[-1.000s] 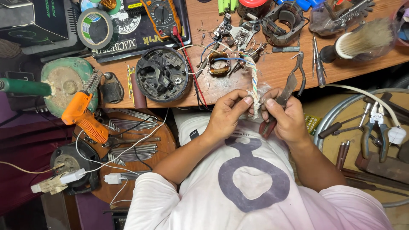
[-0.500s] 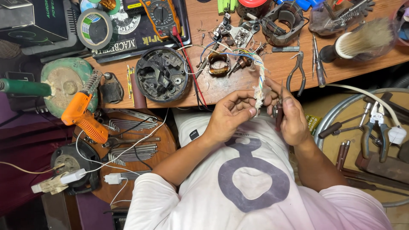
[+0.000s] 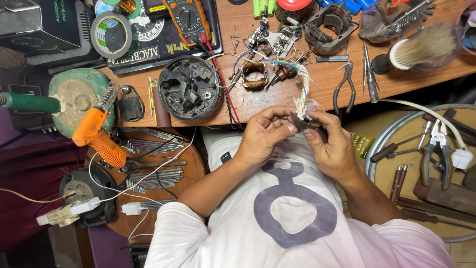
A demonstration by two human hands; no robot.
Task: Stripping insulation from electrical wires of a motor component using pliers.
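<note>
Two hands met just below the edge of the wooden workbench [image 3: 347, 82]: the left hand [image 3: 263, 134] and right hand [image 3: 331, 146] both pinched a small dark piece [image 3: 301, 120] between closed fingertips, at the frayed end of one braided white cord [image 3: 303, 87] running back onto the bench. One roll of grey tape [image 3: 111, 34] with a green and white inner label lay on a flat black package [image 3: 148, 42] at upper left. One pair of pliers [image 3: 343, 88] rested near the cord, one round black housing [image 3: 189, 88] further left.
</note>
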